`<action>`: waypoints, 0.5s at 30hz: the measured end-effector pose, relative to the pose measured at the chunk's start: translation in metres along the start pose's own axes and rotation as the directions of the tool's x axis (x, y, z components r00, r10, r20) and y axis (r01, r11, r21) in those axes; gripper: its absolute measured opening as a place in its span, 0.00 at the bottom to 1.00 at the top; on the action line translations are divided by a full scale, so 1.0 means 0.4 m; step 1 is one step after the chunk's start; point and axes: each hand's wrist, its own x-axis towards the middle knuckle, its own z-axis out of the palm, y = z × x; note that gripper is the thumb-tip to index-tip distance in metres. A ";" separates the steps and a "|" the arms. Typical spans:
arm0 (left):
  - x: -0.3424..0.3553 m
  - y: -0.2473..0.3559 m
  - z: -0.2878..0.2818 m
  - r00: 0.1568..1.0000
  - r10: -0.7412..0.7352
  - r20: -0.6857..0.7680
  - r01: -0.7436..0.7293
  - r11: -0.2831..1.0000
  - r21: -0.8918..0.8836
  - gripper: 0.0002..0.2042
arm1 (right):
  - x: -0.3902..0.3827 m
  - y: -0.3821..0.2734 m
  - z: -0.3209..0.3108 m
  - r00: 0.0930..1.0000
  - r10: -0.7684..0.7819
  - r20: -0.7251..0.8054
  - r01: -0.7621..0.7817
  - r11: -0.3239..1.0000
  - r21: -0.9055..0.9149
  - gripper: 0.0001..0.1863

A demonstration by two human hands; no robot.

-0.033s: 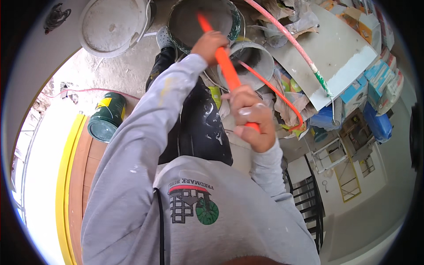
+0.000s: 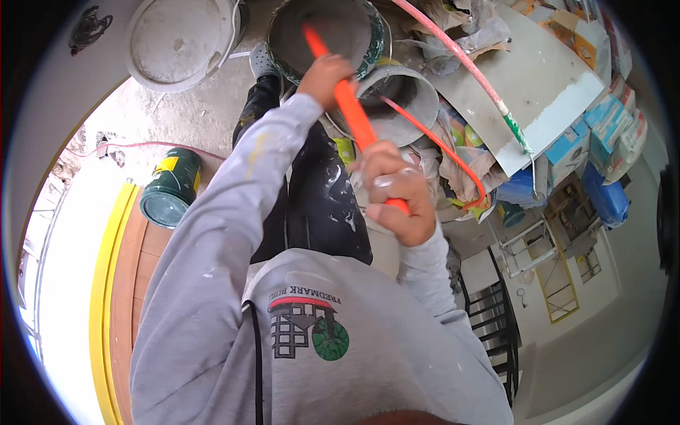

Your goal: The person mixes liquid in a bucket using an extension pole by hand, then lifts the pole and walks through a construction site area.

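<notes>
Both my hands grip one long orange handle [image 2: 356,119] that slants from near my belly up and left into a dark green bucket [image 2: 380,47]. My left hand [image 2: 327,80] is wrapped round its upper part, close to the bucket's near rim. Lower down, my right hand [image 2: 398,190] closes round the near end, a short orange tip showing below the fist. Grey wet mix [image 2: 347,32] lies in the bucket, and the handle's far end reaches over or into it; whatever head it has is hidden.
Beside the green bucket stands a grey-crusted bucket [image 2: 418,106], with a thin bent orange rod [image 2: 443,145] leaning from it. A round white lid [image 2: 184,42] is at upper left; a green pail [image 2: 172,188] lies left. A pale board [image 2: 524,78] and a pink pole [image 2: 464,57] are right.
Both hands and the orange handle have shifted a little to the left, its far end also moving left over the mix. The buckets have stayed put.
</notes>
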 end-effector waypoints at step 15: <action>0.050 0.047 0.006 0.998 -0.031 0.053 0.030 0.999 0.022 0.07 | -0.005 -0.021 -0.074 0.999 -0.015 0.038 0.014 1.000 0.015 0.10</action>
